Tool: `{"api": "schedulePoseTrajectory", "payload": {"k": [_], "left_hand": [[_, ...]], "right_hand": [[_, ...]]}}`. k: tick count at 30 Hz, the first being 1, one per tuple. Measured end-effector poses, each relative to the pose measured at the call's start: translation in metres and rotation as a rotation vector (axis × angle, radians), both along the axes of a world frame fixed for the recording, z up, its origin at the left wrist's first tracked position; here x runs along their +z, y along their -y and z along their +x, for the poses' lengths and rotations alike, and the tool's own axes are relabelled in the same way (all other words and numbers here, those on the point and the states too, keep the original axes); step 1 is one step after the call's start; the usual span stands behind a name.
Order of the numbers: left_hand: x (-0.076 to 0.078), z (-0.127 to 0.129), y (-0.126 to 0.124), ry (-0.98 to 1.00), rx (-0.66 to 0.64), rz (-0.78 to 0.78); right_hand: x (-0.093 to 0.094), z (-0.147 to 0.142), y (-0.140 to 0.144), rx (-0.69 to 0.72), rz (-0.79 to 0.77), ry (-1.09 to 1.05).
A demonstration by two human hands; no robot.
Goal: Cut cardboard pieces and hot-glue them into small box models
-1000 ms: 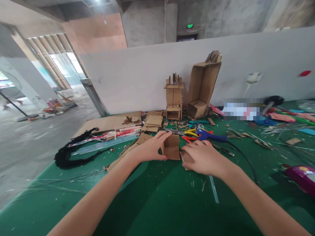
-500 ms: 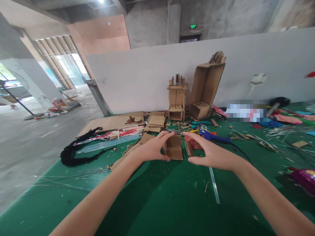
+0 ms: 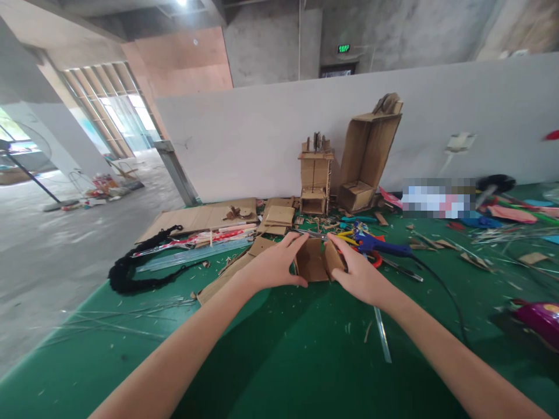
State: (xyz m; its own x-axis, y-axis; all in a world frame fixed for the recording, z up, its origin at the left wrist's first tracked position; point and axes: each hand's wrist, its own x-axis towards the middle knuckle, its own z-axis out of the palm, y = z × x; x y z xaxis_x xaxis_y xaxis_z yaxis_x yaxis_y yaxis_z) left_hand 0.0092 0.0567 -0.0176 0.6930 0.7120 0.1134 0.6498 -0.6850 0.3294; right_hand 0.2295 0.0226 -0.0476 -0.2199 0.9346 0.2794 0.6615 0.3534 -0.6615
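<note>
Pressing a loose cardboard panel (image 3: 334,259) with right hand (image 3: 358,276) against small cardboard box (image 3: 311,267), gripped by left hand (image 3: 271,267) on green surface (image 3: 279,349); next likely needs steady edge alignment.

Even, moderately bright light. Daylight enters through the tall windows (image 3: 117,116) at far left, which are blown out to near white; a ceiling lamp (image 3: 181,2) glares at the top edge. Soft shadows fall beneath both forearms onto the green bench (image 3: 279,361). Wide-angle distortion: the white partition wall (image 3: 262,134) bows and the edges stretch. Centre of frame is sharp; the left floor area is slightly smeared. A pixelated patch (image 3: 438,198) masks part of the right background.
</note>
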Motion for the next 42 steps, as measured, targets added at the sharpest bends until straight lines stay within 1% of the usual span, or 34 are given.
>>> {"api": "schedulePoseTrajectory", "payload": {"k": [2, 4, 5, 7, 10, 12, 14, 16, 19, 22, 26, 29, 32, 35, 39, 42], "left_hand": [[-0.001, 0.004, 0.003, -0.033, 0.049, 0.044], [-0.002, 0.008, 0.006, -0.058, 0.094, 0.076], [-0.002, 0.009, 0.008, -0.067, 0.108, 0.085], [0.001, 0.011, 0.011, -0.072, 0.109, 0.081], [0.012, 0.009, 0.014, -0.031, 0.051, -0.004], [0.020, 0.005, 0.013, 0.030, -0.005, -0.109], [0.024, 0.003, 0.010, 0.102, -0.070, -0.213], [0.022, 0.003, 0.006, 0.152, -0.116, -0.265], [0.012, 0.005, 0.002, 0.181, -0.107, -0.239], [0.005, 0.008, 0.002, 0.210, -0.092, -0.214], [0.006, 0.008, 0.004, 0.241, -0.137, -0.278], [0.007, 0.008, 0.004, 0.253, -0.135, -0.312], [0.003, 0.009, 0.003, 0.290, -0.133, -0.317], [-0.003, 0.010, 0.002, 0.320, -0.152, -0.314], [-0.005, 0.010, 0.002, 0.298, -0.100, -0.283], [-0.004, 0.009, 0.003, 0.273, -0.074, -0.303]], "right_hand": [[0.002, -0.004, 0.001, -0.077, -0.013, 0.034], [0.002, -0.007, 0.001, -0.123, -0.013, 0.082], [0.001, -0.008, 0.000, -0.141, 0.011, 0.105], [-0.001, -0.010, -0.003, -0.152, 0.106, 0.128], [-0.003, -0.011, -0.008, -0.106, 0.266, 0.133], [-0.004, -0.010, -0.011, -0.095, 0.307, 0.136], [-0.003, -0.009, -0.013, -0.119, 0.275, 0.125], [-0.002, -0.008, -0.013, -0.134, 0.199, 0.107], [0.001, -0.006, -0.011, -0.113, 0.119, 0.088], [0.004, -0.005, -0.009, -0.067, 0.138, 0.053], [0.005, -0.001, -0.010, -0.058, 0.158, 0.015], [0.002, 0.002, -0.012, -0.062, 0.101, -0.021], [-0.001, 0.005, -0.014, 0.007, 0.043, -0.029], [-0.004, 0.006, -0.014, 0.070, 0.021, 0.001], [-0.003, 0.009, -0.013, 0.055, 0.038, 0.051], [-0.001, 0.011, -0.013, 0.070, 0.031, 0.108]]}}
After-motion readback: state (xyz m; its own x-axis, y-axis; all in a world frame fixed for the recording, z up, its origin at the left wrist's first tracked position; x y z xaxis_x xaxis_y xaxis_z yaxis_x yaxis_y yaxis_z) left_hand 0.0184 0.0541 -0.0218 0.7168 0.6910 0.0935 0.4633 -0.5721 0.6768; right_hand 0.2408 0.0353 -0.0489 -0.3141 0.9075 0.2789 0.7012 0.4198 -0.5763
